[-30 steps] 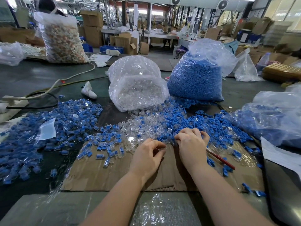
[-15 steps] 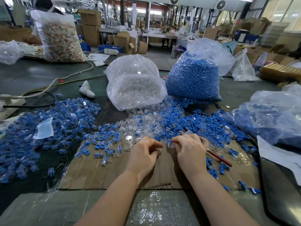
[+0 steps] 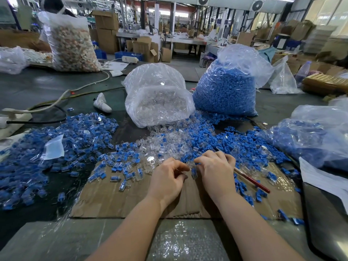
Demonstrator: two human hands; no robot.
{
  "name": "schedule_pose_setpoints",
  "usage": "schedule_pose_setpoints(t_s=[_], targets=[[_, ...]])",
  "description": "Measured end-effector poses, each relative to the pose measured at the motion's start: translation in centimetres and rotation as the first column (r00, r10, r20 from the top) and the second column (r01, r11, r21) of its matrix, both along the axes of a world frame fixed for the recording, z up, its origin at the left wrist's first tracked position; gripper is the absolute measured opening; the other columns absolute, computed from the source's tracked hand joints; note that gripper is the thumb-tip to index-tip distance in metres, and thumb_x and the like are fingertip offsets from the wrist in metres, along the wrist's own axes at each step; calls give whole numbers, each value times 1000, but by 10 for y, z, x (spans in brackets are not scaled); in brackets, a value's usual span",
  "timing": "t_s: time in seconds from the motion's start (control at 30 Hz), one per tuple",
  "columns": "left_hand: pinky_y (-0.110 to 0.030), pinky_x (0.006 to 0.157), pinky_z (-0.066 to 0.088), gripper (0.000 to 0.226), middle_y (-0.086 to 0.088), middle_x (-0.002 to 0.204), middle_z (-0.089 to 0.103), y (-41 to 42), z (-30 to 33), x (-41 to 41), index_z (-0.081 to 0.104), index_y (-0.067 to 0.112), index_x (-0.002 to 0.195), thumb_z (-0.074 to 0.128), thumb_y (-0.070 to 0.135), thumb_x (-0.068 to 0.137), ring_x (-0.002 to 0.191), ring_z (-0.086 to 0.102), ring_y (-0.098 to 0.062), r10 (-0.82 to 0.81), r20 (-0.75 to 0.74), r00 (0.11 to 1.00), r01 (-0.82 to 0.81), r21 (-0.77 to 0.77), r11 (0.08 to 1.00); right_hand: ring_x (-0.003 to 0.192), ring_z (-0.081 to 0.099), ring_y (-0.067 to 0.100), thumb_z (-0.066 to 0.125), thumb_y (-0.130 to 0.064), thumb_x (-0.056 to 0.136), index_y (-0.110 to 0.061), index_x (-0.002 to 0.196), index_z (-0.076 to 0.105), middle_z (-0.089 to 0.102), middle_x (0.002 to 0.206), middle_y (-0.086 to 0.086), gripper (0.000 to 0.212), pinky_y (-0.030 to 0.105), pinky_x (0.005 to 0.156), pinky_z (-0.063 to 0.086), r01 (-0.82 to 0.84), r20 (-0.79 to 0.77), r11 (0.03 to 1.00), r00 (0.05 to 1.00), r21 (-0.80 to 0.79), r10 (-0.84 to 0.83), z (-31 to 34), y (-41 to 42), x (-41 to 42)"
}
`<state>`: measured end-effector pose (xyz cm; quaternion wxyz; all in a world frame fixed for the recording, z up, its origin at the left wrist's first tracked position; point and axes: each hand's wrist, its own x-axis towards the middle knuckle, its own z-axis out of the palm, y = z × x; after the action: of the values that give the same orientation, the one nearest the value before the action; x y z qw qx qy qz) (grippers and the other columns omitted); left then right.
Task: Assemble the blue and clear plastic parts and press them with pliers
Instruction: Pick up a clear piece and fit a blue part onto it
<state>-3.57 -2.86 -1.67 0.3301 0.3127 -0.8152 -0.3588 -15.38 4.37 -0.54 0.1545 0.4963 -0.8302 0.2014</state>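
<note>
Left of the cardboard sheet point(image 3: 131, 200) lies a heap of assembled pieces point(image 3: 56, 147); over it, left hand point(image 3: 167, 178) and right hand point(image 3: 216, 172) pinch one blue-and-clear piece point(image 3: 194, 171), with red-handled pliers point(image 3: 250, 179) unused just right and loose parts point(image 3: 197, 140) beyond.

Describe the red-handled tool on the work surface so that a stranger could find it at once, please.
Start at the brown cardboard sheet in front of the person. Go to its right part, just beyond the right hand. There the red-handled tool lies slanted among loose blue parts; it is the only long, thin, red thing there, while its neighbours are small blue or clear pieces.
</note>
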Motion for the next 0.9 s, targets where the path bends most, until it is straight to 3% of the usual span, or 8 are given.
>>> schedule_pose_setpoints(t_s=[0.23,0.43,0.57,0.77,0.9], targets=[[1,73,39,15,21,83,52,-2,-1,0,71,17,94,69,10,82,77,52,8,20,-23,1000,-20,11,1000,81,54,13,60,-17,90,-22,86,68,66,81,-9,10,29,86,23,-40,182,987,981,-156,68,7,1,-1],[1,74,40,15,20,83,51,-1,-2,-2,70,16,97,69,12,82,76,53,7,29,-12,999,-29,-9,1000,86,53,16,51,-20,93,-24,88,59,64,84,-9,10,31,80,25,-31,118,999,992,-36,35,5,5,9],[-10,80,45,18,16,89,54,0,-2,-2,70,19,99,69,13,82,80,57,-2,12,20,1000,-11,-33,999,89,51,16,42,-19,95,-23,93,54,63,92,-8,13,27,76,28,-80,100,996,992,42,75,-4,6,15],[-17,86,44,28,10,107,46,1,-3,-1,68,21,104,74,24,77,90,55,-7,0,22,1000,1,-49,999,87,54,20,55,-13,90,-16,91,64,66,89,-2,10,32,75,41,-91,271,987,954,-136,126,-5,12,14],[-30,90,46,24,7,103,49,0,-2,-2,70,20,101,73,23,78,97,53,-13,-17,-13,1000,17,2,1000,79,57,17,63,-6,84,-15,85,69,66,80,-4,10,34,71,46,-144,328,949,915,-280,236,0,16,18]])
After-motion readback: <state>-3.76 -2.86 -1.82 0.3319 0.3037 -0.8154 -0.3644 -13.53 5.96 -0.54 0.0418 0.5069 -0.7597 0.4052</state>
